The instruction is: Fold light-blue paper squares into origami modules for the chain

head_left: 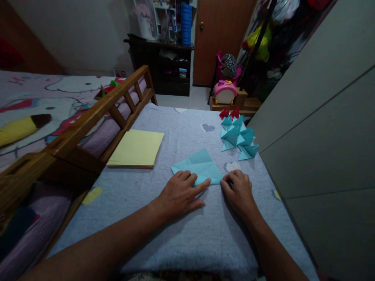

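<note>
A sheet of light-blue origami paper (pixel 200 166), marked with crease lines, lies in front of me with its near edge folded over. My left hand (pixel 183 191) rests on the paper's lower left part, fingers stretched out, the index finger along the near edge. At the sheet's right corner, the fingers of my right hand (pixel 238 189) are pinched together on the paper. Several folded light-blue paper pieces (pixel 234 134) with pointed tips stand beyond my right hand, and red folded pieces (pixel 230 113) are just behind them.
A stack of square paper (pixel 137 148), yellow on top, lies to the left on the pale sheet-covered surface (pixel 181 132). A wooden rail (pixel 96 105) borders the left side, a grey panel (pixel 322 128) the right. A pink and white toy case (pixel 225 91) stands past the far edge.
</note>
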`<state>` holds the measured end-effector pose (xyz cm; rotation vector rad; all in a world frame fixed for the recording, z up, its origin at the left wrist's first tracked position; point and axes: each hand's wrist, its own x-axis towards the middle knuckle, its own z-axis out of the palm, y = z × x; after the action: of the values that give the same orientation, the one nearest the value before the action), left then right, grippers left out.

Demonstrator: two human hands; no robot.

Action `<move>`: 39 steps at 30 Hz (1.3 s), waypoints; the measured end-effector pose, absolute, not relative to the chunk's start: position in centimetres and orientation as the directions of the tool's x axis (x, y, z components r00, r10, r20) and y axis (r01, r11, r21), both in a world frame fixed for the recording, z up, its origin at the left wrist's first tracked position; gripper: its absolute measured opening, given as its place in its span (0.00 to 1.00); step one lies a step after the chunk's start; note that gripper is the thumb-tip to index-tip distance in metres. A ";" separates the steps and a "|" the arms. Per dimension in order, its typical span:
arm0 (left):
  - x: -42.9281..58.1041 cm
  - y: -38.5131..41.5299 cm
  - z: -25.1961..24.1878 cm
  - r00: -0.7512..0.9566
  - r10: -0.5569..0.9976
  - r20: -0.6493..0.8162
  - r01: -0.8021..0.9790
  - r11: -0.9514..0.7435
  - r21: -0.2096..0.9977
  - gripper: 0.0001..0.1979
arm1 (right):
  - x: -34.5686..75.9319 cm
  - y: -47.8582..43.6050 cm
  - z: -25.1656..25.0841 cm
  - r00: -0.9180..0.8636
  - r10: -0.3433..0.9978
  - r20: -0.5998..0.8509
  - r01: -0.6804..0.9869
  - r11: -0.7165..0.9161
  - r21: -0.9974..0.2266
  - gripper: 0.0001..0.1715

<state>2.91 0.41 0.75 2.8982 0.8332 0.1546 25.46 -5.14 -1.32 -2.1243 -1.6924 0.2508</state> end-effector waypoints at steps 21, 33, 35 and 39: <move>2.6 0.0 -0.4 0.831 0.555 -0.032 0.555 -0.828 0.077 0.40 | 25.1 -5.1 -0.8 0.280 0.956 0.089 0.873 -0.215 -0.438 0.05; 2.5 -0.1 -0.6 0.833 0.553 -0.018 0.553 -0.831 0.056 0.38 | 25.1 -4.7 0.0 0.249 0.968 0.028 0.904 -0.223 -0.364 0.06; 2.4 -0.1 -0.8 0.836 0.548 0.002 0.547 -0.835 0.056 0.37 | 25.1 -4.5 0.3 0.235 0.972 0.004 0.916 -0.221 -0.334 0.06; 2.4 -0.2 -1.1 0.844 0.537 0.020 0.535 -0.843 0.049 0.36 | 25.2 -4.2 0.6 0.223 0.974 -0.030 0.927 -0.222 -0.303 0.06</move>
<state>2.38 -0.21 -1.11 2.9764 0.8657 0.0502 25.18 -4.21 0.59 -2.2741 -1.8035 0.3152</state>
